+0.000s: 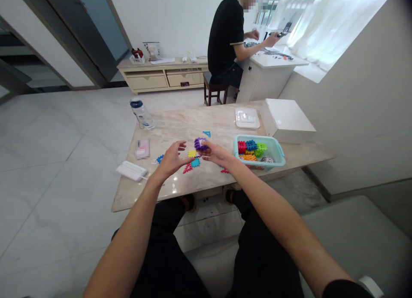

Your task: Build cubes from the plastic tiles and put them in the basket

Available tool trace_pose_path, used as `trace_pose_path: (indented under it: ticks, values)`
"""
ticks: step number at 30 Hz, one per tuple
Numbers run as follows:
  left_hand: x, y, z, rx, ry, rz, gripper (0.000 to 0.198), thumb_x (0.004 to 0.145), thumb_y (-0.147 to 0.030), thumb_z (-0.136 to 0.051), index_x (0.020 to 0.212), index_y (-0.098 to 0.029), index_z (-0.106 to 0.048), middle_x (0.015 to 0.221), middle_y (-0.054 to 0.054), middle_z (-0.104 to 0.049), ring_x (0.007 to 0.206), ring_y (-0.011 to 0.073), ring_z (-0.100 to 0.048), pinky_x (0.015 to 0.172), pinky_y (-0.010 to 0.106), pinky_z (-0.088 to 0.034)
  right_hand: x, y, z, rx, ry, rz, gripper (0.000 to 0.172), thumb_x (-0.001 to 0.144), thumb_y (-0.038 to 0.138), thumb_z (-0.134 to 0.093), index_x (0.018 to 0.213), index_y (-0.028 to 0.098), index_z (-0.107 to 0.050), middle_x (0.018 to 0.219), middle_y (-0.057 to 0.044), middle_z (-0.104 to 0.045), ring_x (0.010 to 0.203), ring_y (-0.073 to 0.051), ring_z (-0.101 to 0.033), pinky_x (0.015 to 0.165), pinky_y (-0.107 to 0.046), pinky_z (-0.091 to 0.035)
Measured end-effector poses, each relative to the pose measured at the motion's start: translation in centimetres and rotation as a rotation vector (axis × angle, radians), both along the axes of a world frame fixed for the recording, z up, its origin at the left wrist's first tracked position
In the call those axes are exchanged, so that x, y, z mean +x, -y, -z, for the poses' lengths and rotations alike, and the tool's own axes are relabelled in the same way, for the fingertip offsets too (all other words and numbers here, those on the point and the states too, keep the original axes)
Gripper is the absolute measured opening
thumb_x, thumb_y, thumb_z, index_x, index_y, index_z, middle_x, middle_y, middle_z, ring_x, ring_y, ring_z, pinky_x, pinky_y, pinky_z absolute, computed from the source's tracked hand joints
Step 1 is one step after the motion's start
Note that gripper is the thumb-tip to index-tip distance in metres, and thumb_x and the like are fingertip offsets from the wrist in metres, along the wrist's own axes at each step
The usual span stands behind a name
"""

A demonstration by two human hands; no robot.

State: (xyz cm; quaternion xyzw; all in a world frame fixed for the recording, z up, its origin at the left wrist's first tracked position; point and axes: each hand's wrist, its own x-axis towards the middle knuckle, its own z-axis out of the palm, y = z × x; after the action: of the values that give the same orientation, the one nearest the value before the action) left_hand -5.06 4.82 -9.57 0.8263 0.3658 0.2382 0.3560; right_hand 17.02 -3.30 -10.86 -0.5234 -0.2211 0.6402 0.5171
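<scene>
My right hand [216, 153] pinches a purple interlocking plastic block [200, 144] between its thumb and fingers above the marble table [180, 126]. My left hand [172, 158] is open, fingers spread, just left of that block and apparently not touching it. Below the hands lie loose flat pieces: a yellow one [192, 153], a teal one [195, 162] and a red one [187, 168]. A blue piece [160, 159] lies left of my left hand. A teal plastic basket [273, 146] of colourful blocks stands to the right of my right hand.
A white box [286, 120], a clear plastic lid [247, 117], a water bottle [141, 113], a pink packet [143, 148] and a white packet [131, 170] stand on the table. Behind it, a seated person [225, 40] works at a white desk [273, 61].
</scene>
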Motion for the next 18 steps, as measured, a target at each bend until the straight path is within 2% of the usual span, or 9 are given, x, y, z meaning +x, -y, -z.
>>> trace_pose_path:
  ticks: [3,6,9,13,18]
  values:
    - [0.8,1.1,-1.2,-0.096,0.235,-0.019,0.077,0.074,-0.053,-0.094,0.137,-0.023,-0.061,0.13,0.013,-0.073,0.121,0.0297,-0.072,0.104,0.048,-0.06,2.2,1.2,-2.4,0.119,-0.303,0.1,0.02,0.097,0.04,-0.07,0.099,0.02,-0.07,0.091,-0.005,-0.079,0.086,-0.017,-0.072,0.08,-0.028,-0.06]
    - [2.4,2.6,-2.2,-0.11,0.379,-0.001,0.076,0.074,-0.05,-0.096,0.137,-0.024,-0.062,0.135,0.014,-0.073,0.124,0.0295,-0.072,0.107,0.049,-0.059,2.4,2.6,-3.9,0.14,-0.378,0.066,0.021,0.094,0.04,-0.071,0.098,0.019,-0.07,0.089,-0.005,-0.078,0.082,-0.017,-0.071,0.077,-0.029,-0.06]
    - [4.3,3.5,-2.8,-0.076,0.473,0.07,0.073,0.076,-0.045,-0.097,0.137,-0.024,-0.063,0.142,0.014,-0.07,0.13,0.0299,-0.07,0.112,0.049,-0.057,1.2,3.4,-4.5,0.16,-0.407,0.035,0.022,0.092,0.039,-0.07,0.099,0.018,-0.071,0.088,-0.005,-0.078,0.082,-0.016,-0.071,0.08,-0.029,-0.06]
    - [6.1,4.3,-3.1,-0.029,0.606,0.115,0.067,0.08,-0.041,-0.095,0.137,-0.024,-0.064,0.141,0.013,-0.071,0.13,0.0287,-0.071,0.116,0.05,-0.056,0.2,3.6,-5.0,0.225,-0.443,0.003,0.021,0.089,0.036,-0.074,0.102,0.019,-0.071,0.087,-0.001,-0.076,0.081,-0.015,-0.068,0.083,-0.029,-0.06]
    - [6.1,4.9,-3.2,0.026,0.637,0.105,0.063,0.084,-0.039,-0.093,0.139,-0.024,-0.066,0.14,0.011,-0.073,0.126,0.0271,-0.073,0.116,0.045,-0.058,-0.3,3.8,-5.0,0.235,-0.426,-0.067,0.024,0.087,0.038,-0.076,0.104,0.022,-0.071,0.092,-0.001,-0.076,0.085,-0.017,-0.067,0.086,-0.031,-0.058]
